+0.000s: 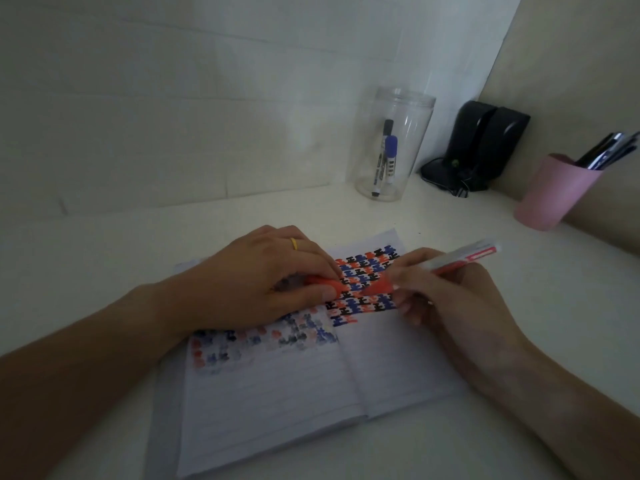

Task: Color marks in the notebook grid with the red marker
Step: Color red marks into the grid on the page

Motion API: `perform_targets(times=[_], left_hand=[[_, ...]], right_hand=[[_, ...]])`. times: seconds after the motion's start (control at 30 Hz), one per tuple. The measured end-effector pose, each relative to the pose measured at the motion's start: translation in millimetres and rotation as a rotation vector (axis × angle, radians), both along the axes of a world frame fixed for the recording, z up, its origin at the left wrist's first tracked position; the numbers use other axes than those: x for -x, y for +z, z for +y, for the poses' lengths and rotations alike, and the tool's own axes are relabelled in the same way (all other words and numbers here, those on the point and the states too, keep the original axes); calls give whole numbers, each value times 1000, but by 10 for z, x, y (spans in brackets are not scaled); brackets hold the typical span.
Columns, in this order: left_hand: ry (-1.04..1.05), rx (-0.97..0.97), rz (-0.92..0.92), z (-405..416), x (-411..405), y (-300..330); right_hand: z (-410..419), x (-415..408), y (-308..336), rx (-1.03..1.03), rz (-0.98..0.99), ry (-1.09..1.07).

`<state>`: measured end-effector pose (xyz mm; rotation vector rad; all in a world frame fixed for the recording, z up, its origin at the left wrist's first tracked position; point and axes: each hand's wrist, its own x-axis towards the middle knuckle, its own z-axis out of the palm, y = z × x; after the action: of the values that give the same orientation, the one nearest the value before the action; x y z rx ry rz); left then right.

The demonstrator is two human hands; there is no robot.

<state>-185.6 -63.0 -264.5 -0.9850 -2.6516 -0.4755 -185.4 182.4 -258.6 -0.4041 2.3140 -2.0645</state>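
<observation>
An open lined notebook [284, 382] lies on the white desk. Its right page carries a grid of red, blue and black marks [367, 282]; fainter marks show on the left page. My right hand [446, 299] grips the red marker [450, 263], white barrel pointing up right, its red tip end down on the grid. My left hand [263, 282], with a gold ring, rests on the left page and pinches the marker's red cap [325, 284] between thumb and fingers, close to the marker's tip.
A clear plastic jar [391, 109] with a black and a blue marker stands at the back. Black speakers [485, 143] sit in the corner. A pink cup [554, 192] with pens stands at the right. The wall is close behind.
</observation>
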Motion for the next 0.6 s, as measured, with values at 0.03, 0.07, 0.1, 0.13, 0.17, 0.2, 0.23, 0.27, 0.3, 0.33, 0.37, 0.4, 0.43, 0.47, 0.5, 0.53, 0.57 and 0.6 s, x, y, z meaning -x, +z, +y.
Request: perform_targets(times=[0.03,0.07,0.1,0.13,0.17,0.2,0.23,0.27,0.3,0.33,0.37,0.4,0.43,0.47,0.5,0.53,0.57,0.6], left_hand=[[3,-4,3,-1,-6,2],[7,-6,4,1,-10,5],[9,-9,4,5,-14,9],[10,-12,3,10,-20,17],[10,-13,4,15,-22,24],[10,-10,4,19,-24,30],[12,-5,1,22,-25,34],[16,3,-4,25,-24,39],[20,9,-10,26,-21,42],[23,10,-16,27,-23,46],[25,9,-24,29,-25,48],[30,6,-34,33,-31,51],[42,-4,-44,37,-40,51],[60,-26,-55,40,-51,48],[81,-65,-63,43,-61,43],[103,-120,-66,43,-70,35],[126,-176,-60,38,-75,28],[155,-220,-43,33,-77,25]], right_hand=[[12,27,42,100,-53,-8],[28,47,90,172,-74,-9],[49,66,141,218,-64,-2],[68,81,185,255,-36,7],[82,94,223,293,-1,21],[90,101,251,334,22,37],[93,110,262,377,21,51],[90,119,255,421,-11,64],[82,132,228,463,-61,70],[68,143,195,488,-114,71],[58,156,157,487,-151,65],[47,164,122,464,-170,58],[39,172,97,435,-174,50],[32,176,84,418,-171,36],[34,185,75,421,-169,19],[42,196,64,441,-172,3],[52,210,53,462,-178,-11],[64,218,43,468,-179,-23]])
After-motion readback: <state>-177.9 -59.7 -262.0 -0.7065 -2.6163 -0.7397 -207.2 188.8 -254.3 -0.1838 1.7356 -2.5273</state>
